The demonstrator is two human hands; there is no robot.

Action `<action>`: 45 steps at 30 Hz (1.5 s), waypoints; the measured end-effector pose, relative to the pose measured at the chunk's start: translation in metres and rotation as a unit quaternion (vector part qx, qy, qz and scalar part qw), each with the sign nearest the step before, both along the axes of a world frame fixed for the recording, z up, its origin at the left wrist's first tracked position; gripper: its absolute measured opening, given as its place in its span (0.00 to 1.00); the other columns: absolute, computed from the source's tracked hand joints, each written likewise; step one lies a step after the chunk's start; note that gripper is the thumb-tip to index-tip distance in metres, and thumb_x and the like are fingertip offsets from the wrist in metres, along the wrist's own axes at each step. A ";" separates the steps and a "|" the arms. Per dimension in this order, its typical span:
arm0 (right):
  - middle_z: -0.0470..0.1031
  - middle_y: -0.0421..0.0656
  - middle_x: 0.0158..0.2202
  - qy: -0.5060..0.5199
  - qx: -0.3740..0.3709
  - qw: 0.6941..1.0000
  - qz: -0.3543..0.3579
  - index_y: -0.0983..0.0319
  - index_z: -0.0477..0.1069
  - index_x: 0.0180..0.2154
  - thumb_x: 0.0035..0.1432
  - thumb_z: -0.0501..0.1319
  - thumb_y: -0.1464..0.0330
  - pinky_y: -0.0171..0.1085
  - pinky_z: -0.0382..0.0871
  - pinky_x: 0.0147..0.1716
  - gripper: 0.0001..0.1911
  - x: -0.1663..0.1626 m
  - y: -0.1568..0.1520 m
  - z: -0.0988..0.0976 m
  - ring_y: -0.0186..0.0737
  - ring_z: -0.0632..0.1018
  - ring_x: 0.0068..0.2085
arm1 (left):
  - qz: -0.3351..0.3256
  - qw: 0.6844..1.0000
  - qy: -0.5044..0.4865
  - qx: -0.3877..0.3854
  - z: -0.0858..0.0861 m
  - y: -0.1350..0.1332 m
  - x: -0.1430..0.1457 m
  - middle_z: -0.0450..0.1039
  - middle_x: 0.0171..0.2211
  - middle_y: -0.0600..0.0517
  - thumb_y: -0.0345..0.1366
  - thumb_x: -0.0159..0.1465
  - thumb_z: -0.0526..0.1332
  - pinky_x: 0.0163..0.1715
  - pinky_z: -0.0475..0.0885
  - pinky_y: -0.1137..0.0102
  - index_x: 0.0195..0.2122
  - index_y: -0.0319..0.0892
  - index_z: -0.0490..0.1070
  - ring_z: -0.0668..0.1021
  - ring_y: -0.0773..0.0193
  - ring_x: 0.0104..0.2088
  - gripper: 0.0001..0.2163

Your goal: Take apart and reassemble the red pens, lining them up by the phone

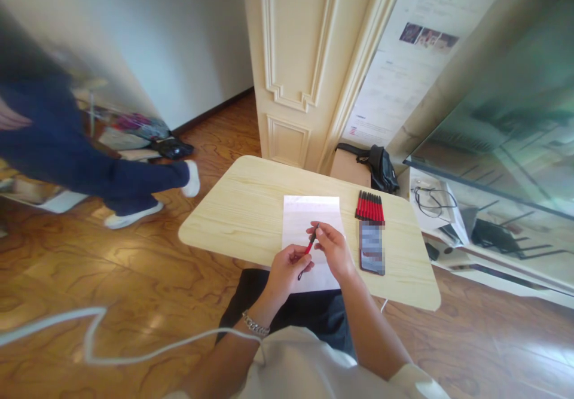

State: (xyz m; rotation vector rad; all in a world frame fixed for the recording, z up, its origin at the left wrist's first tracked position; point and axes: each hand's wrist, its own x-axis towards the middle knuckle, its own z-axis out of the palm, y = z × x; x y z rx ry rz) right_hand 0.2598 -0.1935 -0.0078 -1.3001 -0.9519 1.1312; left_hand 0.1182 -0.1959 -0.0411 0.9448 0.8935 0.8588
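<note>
A red and black pen point(309, 246) is held tilted above a white sheet of paper point(311, 210). My left hand point(289, 265) is closed on the pen's lower part, and its black end pokes out beneath the fingers. At the pen's upper black end, my right hand point(332, 248) pinches it between thumb and fingers. The paper lies on a pale wooden table point(237, 207). To the right, several red and black pens point(370, 206) lie side by side in a row. Just below that row is a phone point(372, 252), partly blurred out.
A person in dark blue trousers point(89, 154) walks at the left. Behind the table, a black bag point(381, 168) rests on a box. A white cable point(179, 348) loops across the lower left. A white cabinet point(434, 201) with a black cable stands at the right.
</note>
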 end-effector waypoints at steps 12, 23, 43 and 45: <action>0.76 0.44 0.37 0.013 0.009 0.999 0.029 0.59 0.71 0.44 0.56 0.60 0.57 0.36 0.66 0.32 0.17 0.001 0.002 0.001 0.38 0.74 0.35 | -0.004 1.000 -0.007 -0.008 0.000 0.000 0.000 0.76 0.24 0.50 0.41 0.54 0.67 0.28 0.71 0.70 0.35 0.38 0.72 0.78 0.63 0.26 0.13; 0.77 0.44 0.37 0.036 0.005 0.999 0.031 0.60 0.72 0.43 0.57 0.60 0.58 0.36 0.66 0.32 0.16 0.002 0.001 -0.005 0.38 0.74 0.36 | -0.007 1.000 -0.002 -0.002 -0.002 0.000 0.000 0.76 0.24 0.49 0.42 0.54 0.67 0.28 0.71 0.70 0.35 0.36 0.71 0.78 0.63 0.26 0.15; 0.78 0.45 0.36 -0.028 0.023 0.999 0.016 0.61 0.72 0.42 0.58 0.59 0.59 0.37 0.67 0.32 0.16 -0.002 0.000 -0.004 0.39 0.75 0.35 | 0.005 1.000 0.007 -0.016 -0.003 0.001 0.000 0.77 0.23 0.49 0.41 0.52 0.68 0.26 0.71 0.71 0.33 0.37 0.72 0.78 0.63 0.25 0.14; 0.78 0.44 0.33 -0.048 0.024 0.999 -0.007 0.62 0.73 0.39 0.56 0.61 0.59 0.37 0.67 0.33 0.14 -0.002 0.001 -0.007 0.39 0.75 0.34 | 0.007 1.000 0.016 -0.010 -0.003 0.002 0.000 0.77 0.23 0.50 0.41 0.53 0.68 0.25 0.71 0.71 0.33 0.37 0.72 0.78 0.64 0.24 0.13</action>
